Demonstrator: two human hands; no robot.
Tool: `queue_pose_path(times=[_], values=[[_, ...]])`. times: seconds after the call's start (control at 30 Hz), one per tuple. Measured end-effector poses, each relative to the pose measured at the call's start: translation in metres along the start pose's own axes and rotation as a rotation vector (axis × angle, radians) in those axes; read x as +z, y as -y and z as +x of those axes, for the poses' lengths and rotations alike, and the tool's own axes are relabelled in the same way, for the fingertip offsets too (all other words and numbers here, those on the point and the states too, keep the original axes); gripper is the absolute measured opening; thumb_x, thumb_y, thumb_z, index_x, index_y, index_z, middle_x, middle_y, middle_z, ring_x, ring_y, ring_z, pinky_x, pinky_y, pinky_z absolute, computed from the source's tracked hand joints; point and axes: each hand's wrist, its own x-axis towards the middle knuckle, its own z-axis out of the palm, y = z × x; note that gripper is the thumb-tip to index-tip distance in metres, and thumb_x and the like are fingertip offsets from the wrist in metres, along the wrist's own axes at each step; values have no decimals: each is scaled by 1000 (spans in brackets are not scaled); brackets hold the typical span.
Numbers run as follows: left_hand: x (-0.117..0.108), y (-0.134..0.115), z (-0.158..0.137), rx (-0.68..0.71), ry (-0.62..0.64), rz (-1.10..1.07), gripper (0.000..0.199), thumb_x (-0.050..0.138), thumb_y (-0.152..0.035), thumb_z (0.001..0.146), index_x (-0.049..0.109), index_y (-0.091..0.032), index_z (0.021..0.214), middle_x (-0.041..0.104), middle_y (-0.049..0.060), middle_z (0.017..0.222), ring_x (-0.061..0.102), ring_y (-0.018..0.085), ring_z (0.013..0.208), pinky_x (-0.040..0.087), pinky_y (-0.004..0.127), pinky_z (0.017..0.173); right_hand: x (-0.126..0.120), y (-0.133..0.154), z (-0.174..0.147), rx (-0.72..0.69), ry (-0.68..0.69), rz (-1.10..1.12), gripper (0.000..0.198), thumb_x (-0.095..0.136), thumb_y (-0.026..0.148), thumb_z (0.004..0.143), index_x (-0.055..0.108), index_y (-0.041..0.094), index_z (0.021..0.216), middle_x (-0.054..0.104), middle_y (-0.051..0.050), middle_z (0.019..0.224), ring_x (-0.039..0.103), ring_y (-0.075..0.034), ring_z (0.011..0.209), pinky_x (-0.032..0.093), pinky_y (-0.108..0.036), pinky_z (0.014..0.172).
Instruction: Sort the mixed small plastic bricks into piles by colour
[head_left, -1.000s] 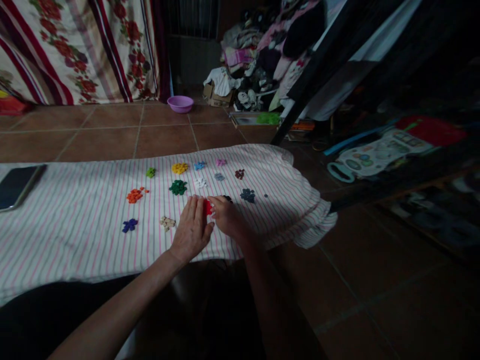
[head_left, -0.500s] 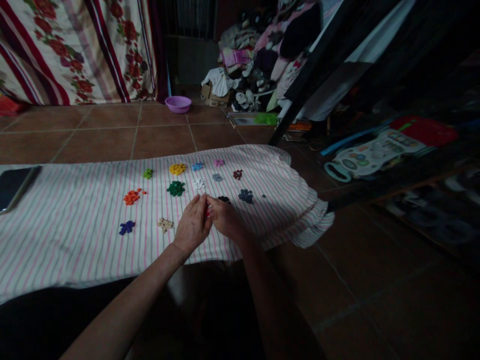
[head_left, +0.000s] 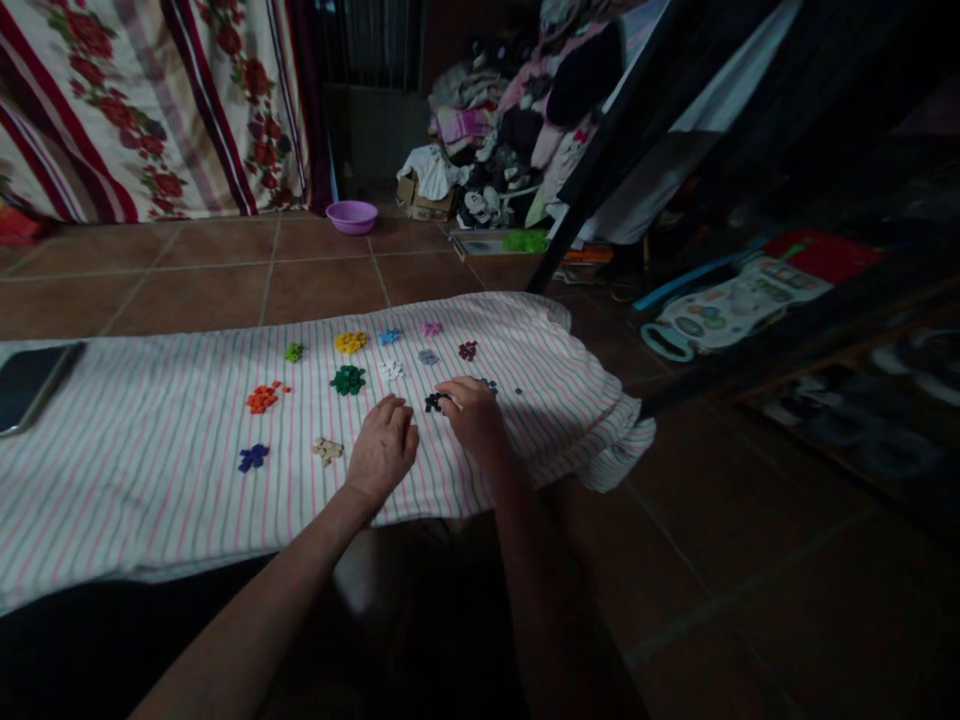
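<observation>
My left hand point(head_left: 384, 442) rests palm down with its fingers curled in; whatever it holds is hidden. To its right, my right hand point(head_left: 474, 415) reaches over a pile of small black pieces point(head_left: 433, 402), thumb and forefinger a little apart at the pile's edge. It partly covers a dark grey pile point(head_left: 489, 385). Beyond my hands lie small piles of white pieces point(head_left: 391, 370), dark green pieces point(head_left: 348, 380) and light grey pieces point(head_left: 427, 357). Left of my left hand is a pile of tan pieces point(head_left: 328, 450).
More piles, among them orange point(head_left: 261, 399), dark blue point(head_left: 253, 458), yellow point(head_left: 350, 343) and dark red point(head_left: 467, 351), lie on the striped cloth point(head_left: 172, 480). A phone point(head_left: 34, 385) is at the far left. A purple basin point(head_left: 352, 217) stands on the tiled floor beyond.
My hands, together around something red before, have come apart. The right hand has moved right to the black pieces. The red thing is out of sight.
</observation>
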Motion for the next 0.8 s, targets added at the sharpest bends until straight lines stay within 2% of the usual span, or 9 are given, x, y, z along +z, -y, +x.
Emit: queue_pose_path(times=[0.17, 0.3, 0.57, 0.8], values=[[0, 0, 0, -9, -16, -10, 16, 45, -15, 87, 55, -14, 100, 59, 14, 112, 52, 25, 117, 48, 43, 101, 19, -1, -1, -70, 3, 25, 20, 66, 20, 80, 72, 20, 99, 67, -9, 107, 53, -25, 109, 42, -40, 97], [1, 1, -1, -19, -25, -24, 17, 45, -12, 85, 54, -15, 99, 59, 14, 112, 52, 25, 115, 48, 45, 100, 29, -1, -1, -109, 29, 41, 19, 66, 22, 81, 70, 20, 99, 66, -8, 105, 54, -24, 107, 42, -40, 97], [-1, 0, 0, -36, -16, -26, 20, 44, -11, 82, 55, -16, 99, 58, 13, 110, 53, 25, 112, 48, 45, 99, 30, -6, -10, -120, 54, 17, 13, 51, 14, 87, 63, 18, 88, 63, -6, 92, 54, -21, 96, 41, -36, 92], [-4, -1, 1, -4, 23, 34, 23, 44, -13, 85, 57, -15, 104, 58, 13, 111, 52, 25, 108, 49, 44, 94, 28, -3, -12, -161, 52, -16, 16, 50, 12, 86, 64, 20, 86, 63, -6, 92, 52, -20, 97, 39, -35, 91]])
